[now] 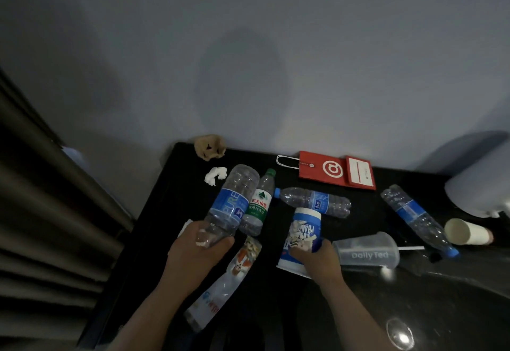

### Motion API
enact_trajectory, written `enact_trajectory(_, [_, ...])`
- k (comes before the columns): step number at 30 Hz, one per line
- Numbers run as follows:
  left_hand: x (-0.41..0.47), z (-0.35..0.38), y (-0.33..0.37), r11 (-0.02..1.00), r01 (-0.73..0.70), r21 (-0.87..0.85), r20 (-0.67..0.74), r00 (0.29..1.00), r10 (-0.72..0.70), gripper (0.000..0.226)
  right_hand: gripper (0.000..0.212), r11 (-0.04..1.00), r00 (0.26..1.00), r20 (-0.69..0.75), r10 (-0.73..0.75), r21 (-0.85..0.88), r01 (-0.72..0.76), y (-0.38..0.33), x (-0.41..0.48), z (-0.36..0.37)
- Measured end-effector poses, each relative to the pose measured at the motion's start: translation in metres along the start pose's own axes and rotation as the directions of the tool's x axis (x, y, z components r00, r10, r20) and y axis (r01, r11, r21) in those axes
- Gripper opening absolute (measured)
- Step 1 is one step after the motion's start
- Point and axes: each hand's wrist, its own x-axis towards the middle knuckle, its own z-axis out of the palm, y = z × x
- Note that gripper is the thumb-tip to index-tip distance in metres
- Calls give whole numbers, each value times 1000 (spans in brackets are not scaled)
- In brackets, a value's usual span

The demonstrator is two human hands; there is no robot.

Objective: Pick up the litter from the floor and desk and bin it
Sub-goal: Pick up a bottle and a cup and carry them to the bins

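My left hand (198, 251) grips the neck end of an empty clear bottle with a blue label (231, 201), lifted off the black desk (276, 309). My right hand (314, 257) holds a blue-and-white paper cup (302, 229). A green-label bottle (258, 204) lies beside the lifted one. Two more blue-label bottles (314, 201) (416, 217) lie on the desk. A clear plastic cup with a straw (367, 251), a paper cup on its side (466, 231), a white tissue wad (215, 175), a crumpled brown wad (209, 148) and a snack wrapper (226, 279) lie around.
A red paper bag (331, 170) lies flat at the back of the desk against the grey wall. A white appliance (480, 185) stands at the right edge. Dark curtains (55, 212) hang on the left. No bin is in view.
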Motion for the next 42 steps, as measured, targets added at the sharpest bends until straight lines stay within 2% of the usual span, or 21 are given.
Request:
enact_trajectory(3, [-5, -3, -1, 998, -57, -34, 50, 997, 58, 25, 55, 995, 999, -5, -39, 95, 39, 3, -27, -6])
enact_trajectory(5, [-7, -2, -4, 996, -65, -54, 93, 993, 70, 25, 54, 986, 997, -46, -61, 150, 67, 9, -47, -11])
enact_trajectory(8, [-12, 5, -8, 986, -19, -163, 182, 982, 49, 36, 57, 964, 984, -156, -82, 238, 118, 19, -76, -22])
enact_trajectory(11, [-21, 17, -2, 982, -12, -190, 265, 962, 63, 42, 58, 947, 958, -270, -101, 270, 176, 30, -102, -39])
enact_trajectory(21, [-85, 95, 58, 967, -172, -187, 405, 883, 236, 41, 50, 871, 839, -536, -92, 365, 329, 82, -167, -146])
enact_trajectory(26, [-153, 167, 112, 929, -309, -203, 481, 795, 370, 41, 44, 831, 734, -672, -92, 355, 429, 126, -207, -238])
enact_trajectory(30, [-230, 243, 157, 877, -400, -267, 584, 656, 478, 31, 47, 823, 631, -772, -77, 308, 477, 176, -251, -327])
enact_trajectory(34, [-305, 311, 190, 848, -379, -370, 662, 533, 527, 40, 51, 821, 529, -848, -42, 273, 502, 227, -297, -398])
enact_trajectory(40, [-398, 390, 229, 846, -298, -443, 750, 393, 531, 59, 48, 821, 411, -910, 53, 275, 501, 297, -346, -471])
enact_trajectory(42, [-420, 415, 240, 845, -296, -446, 775, 344, 530, 54, 48, 819, 384, -919, 93, 290, 495, 314, -353, -489])
